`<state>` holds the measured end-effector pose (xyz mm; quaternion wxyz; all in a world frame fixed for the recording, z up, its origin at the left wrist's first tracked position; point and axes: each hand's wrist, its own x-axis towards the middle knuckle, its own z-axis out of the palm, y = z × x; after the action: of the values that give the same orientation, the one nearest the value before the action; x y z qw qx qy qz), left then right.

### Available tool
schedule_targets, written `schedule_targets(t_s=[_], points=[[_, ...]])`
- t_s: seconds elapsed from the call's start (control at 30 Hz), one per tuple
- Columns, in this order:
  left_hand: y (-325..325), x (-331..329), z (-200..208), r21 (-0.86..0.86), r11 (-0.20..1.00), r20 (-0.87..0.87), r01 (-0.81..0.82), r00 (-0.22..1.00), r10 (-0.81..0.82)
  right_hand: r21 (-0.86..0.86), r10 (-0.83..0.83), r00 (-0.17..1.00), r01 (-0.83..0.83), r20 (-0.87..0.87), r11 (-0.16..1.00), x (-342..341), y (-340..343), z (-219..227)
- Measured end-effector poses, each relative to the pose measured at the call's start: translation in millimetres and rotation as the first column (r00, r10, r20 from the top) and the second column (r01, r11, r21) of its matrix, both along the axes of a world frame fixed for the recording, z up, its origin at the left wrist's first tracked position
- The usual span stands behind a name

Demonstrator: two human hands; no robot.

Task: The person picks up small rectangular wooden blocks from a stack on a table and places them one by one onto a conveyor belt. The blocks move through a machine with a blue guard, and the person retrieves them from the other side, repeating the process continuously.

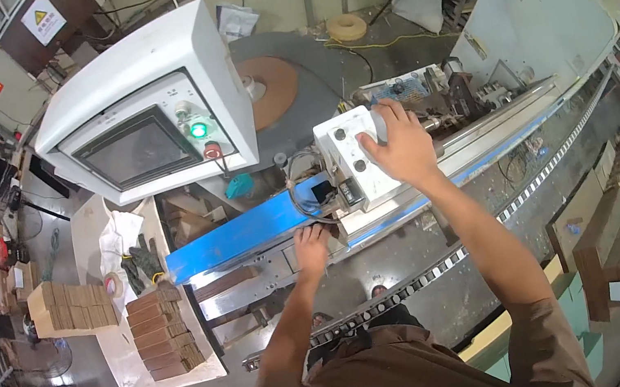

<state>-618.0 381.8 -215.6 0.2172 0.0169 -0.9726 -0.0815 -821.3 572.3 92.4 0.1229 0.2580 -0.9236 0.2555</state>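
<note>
My right hand (405, 145) lies on a white machine housing (356, 148) with black knobs on its face. Its thumb reaches over the front and its fingers stretch along the top edge. Lower and to the left, my left hand (312, 251) is at the metal bed of the machine, just below the end of a long blue cover (250, 229). Those fingers are curled, their tips partly hidden under the housing, and what they hold cannot be made out. A brown strip (226, 283) lies along the bed, left of that hand.
A white control panel (145, 106) with a dark screen and lit green button stands at upper left. A white table (121, 368) bears stacked brown pieces (161, 336), gloves (142, 260) and tape (113, 284). A roller track (438, 264) curves before me; brown boards (619, 255) stand right.
</note>
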Motion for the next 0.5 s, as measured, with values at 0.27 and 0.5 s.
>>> schedule_targets(t_s=[0.27,0.5], points=[[12.1,31.3,7.2,0.124,0.956,-0.104,-0.267,0.954,0.28,-0.012,0.059,0.995,-0.06,-0.077,0.998,-6.6,3.8,-16.5],[-52.6,165.5,119.8,0.042,0.903,-0.111,-0.428,0.896,0.43,0.003,0.077,0.995,-0.077,-0.069,0.997,-0.9,3.5,-11.1]])
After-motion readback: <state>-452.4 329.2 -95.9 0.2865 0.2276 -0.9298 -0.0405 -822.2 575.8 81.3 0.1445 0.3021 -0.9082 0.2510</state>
